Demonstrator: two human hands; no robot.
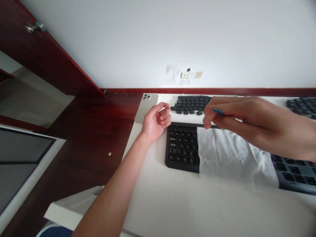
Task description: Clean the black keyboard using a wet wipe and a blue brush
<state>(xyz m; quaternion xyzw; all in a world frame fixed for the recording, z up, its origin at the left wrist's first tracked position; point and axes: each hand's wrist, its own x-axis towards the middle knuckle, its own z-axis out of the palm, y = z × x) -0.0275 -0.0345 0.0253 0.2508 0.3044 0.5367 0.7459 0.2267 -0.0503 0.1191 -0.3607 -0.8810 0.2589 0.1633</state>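
A black keyboard (182, 146) lies on the white desk (187, 204), with a white cloth (229, 154) draped over its middle. My left hand (156, 122) hovers by the keyboard's upper left corner, its fingers curled in; nothing shows inside them. Over the keyboard's top edge, my right hand (237, 116) pinches a small blue tool (218, 112). Several loose black keycaps (191, 104) sit in rows behind the keyboard.
A phone (146, 107) lies face down at the desk's back left corner. Another dark keyboard (302, 106) is at the far right. Dark red wooden floor and a cabinet are on the left. Wall sockets (192, 74) are above the desk.
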